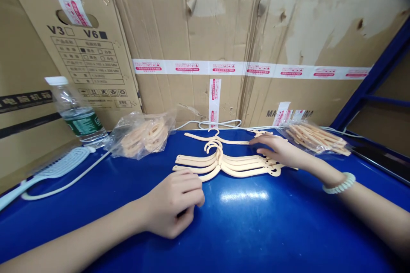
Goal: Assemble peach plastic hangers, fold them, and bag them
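Note:
Several cream plastic clothes hangers (243,172) lie stacked on the blue table, their hooks bunched in the middle. Behind them lies a single cream hanger (200,137). My right hand (277,148) reaches over the right end of this far hanger. Its index fingertip meets that end, while the thumb sits apart below. My left hand (174,202) rests at the near left of the stack, fingers curled in. Nothing shows in it, though its fingertips are partly hidden. Small cream pieces (258,133) lie just behind my right hand.
A clear bag of curved cream parts (144,136) sits back left, near a water bottle (80,113) and a pale blue hairbrush (60,164). Another bag of long cream parts (317,136) is back right. White cable (221,123) runs along the cardboard wall (192,21).

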Tool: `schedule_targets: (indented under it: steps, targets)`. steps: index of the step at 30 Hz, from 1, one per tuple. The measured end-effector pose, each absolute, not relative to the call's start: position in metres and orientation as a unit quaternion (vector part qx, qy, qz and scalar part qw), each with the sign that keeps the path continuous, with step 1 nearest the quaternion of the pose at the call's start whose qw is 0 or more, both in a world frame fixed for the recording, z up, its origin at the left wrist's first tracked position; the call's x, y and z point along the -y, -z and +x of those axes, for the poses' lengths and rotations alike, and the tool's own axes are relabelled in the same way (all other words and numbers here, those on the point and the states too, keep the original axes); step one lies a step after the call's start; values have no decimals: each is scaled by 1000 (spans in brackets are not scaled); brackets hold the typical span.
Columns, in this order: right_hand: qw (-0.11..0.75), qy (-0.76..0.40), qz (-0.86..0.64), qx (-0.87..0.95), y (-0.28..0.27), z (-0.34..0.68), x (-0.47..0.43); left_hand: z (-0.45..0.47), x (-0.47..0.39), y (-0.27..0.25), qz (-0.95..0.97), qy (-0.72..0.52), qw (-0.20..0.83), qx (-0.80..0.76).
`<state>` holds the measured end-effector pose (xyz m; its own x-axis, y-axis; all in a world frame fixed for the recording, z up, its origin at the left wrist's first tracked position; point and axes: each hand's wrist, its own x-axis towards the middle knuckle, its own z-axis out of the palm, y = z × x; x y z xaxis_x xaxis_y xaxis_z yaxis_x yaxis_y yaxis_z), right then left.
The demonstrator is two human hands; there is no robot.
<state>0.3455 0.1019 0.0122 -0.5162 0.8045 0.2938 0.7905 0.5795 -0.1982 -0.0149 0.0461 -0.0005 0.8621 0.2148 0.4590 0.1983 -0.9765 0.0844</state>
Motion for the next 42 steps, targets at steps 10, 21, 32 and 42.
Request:
schedule_targets:
  steps: [10,21,32,42]
  targets:
    - [189,-16,-463,866,-1,342,-113,-9,-39,-1,974,-209,-43,-76]
    - [201,-59,-443,872,-10,324,-109,-8,-37,-1,973,-210,-69,-71]
    - [360,-23,-503,785,-14,335,-107,-13,-40,6,961,-251,-74,-84]
    - [499,23,-461,733,-41,325,-77,-19,-49,3,818,-467,-82,-325]
